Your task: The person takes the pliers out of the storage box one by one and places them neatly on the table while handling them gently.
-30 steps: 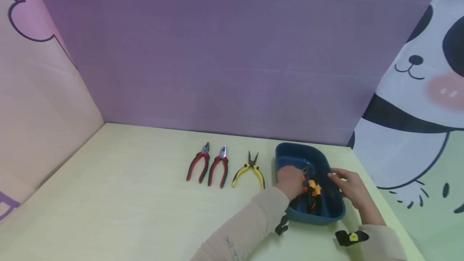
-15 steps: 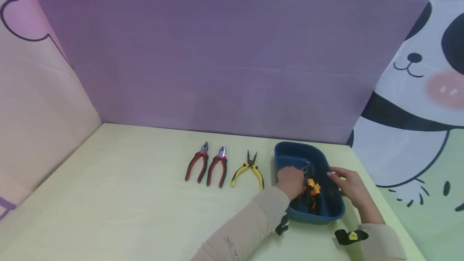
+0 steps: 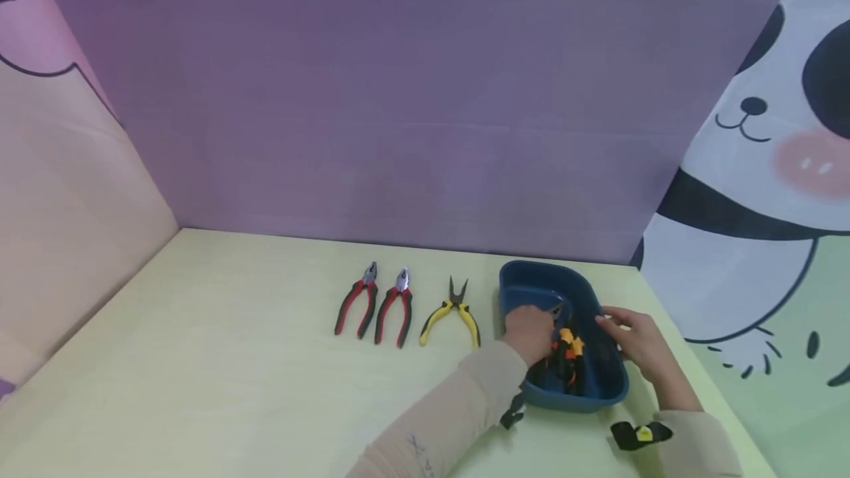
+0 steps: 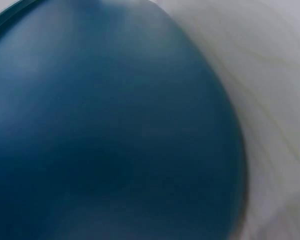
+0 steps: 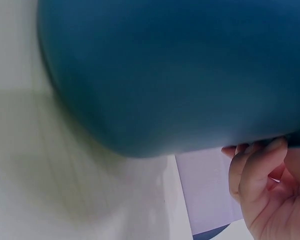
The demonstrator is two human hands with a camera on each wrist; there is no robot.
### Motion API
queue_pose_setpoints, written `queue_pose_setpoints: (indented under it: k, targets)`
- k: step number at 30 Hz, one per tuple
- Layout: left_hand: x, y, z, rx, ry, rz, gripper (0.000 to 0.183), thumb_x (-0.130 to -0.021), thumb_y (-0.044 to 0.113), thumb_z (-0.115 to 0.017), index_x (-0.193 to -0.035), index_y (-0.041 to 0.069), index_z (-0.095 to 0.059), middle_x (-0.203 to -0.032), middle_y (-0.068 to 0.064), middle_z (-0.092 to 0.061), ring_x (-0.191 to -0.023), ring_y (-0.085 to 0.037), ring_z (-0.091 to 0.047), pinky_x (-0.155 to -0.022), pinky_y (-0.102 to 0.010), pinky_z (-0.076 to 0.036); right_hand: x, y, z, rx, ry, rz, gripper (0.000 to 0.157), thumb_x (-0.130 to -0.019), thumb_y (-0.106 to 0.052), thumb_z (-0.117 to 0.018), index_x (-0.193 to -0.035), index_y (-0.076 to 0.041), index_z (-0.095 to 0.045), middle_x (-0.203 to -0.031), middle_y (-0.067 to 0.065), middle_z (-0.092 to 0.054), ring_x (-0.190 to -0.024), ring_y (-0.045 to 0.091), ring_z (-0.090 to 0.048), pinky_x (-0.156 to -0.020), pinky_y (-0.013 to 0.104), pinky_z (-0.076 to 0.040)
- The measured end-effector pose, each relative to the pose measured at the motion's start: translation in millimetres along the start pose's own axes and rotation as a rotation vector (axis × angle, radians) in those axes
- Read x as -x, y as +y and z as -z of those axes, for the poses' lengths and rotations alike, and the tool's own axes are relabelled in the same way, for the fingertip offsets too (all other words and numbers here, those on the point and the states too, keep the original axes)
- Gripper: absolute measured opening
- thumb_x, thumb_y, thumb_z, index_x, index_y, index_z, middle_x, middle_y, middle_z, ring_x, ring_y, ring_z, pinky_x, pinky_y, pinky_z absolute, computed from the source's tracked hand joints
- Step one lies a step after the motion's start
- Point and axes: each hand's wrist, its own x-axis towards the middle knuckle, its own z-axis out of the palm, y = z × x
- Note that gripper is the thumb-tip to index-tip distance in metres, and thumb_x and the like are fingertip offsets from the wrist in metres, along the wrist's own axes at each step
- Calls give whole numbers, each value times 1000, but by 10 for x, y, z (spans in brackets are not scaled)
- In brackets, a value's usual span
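A deep blue plastic bin (image 3: 578,406) stands at the right of the table, with several pliers (image 3: 569,352) with orange-and-black handles inside. My left hand (image 3: 529,330) reaches down into the bin over its left side, right against these pliers. Its fingers are hidden, so I cannot tell whether they grip one. With my right hand (image 3: 634,341) I pinch the bin's right rim; in the right wrist view curled fingers (image 5: 260,170) meet that edge. The left wrist view is filled by the bin's outer wall (image 4: 130,110).
Left of the bin, yellow-handled long-nose pliers (image 3: 457,308) lie spread on the table (image 3: 232,360). Farther left lie two red-and-black pliers, one pair (image 3: 395,308) beside the other pair (image 3: 358,301). A purple backdrop (image 3: 412,109) rises behind the table.
The whole scene has slid slightly left in the head view. The orange-and-black pliers in the bin have shifted a little; both hands keep their places at the bin.
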Motion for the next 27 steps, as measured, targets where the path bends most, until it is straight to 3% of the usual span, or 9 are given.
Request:
queue_pose_setpoints:
  k: [9,18,27]
  targets:
    - [-18,-20,18,15,-27,21,30,-74,41,-78,-101,33,-69,-104,14,-64,-93,-3,-56,-72,-22,-47,0,-5,-19,-23,3,19,51,-98,-26,-51,-130,13,-44,-94,15,-63,-64,9,-54,-51,30,-49]
    - [-24,-42,10,7,-8,10,30,-66,48,-81,-88,32,-69,-94,14,-64,-89,-4,-55,-75,-20,-43,0,32,-29,1,12,13,51,-97,-25,-50,-130,13,-44,-94,15,-63,-65,10,-53,-52,31,-50]
    - [-3,-7,35,33,-2,63,34,-66,56,-78,-78,26,-65,-86,11,-62,-82,-5,-56,-63,-21,-45,8,14,-19,2,12,18,51,-98,-26,-51,-129,13,-44,-94,16,-63,-65,11,-54,-51,31,-50]
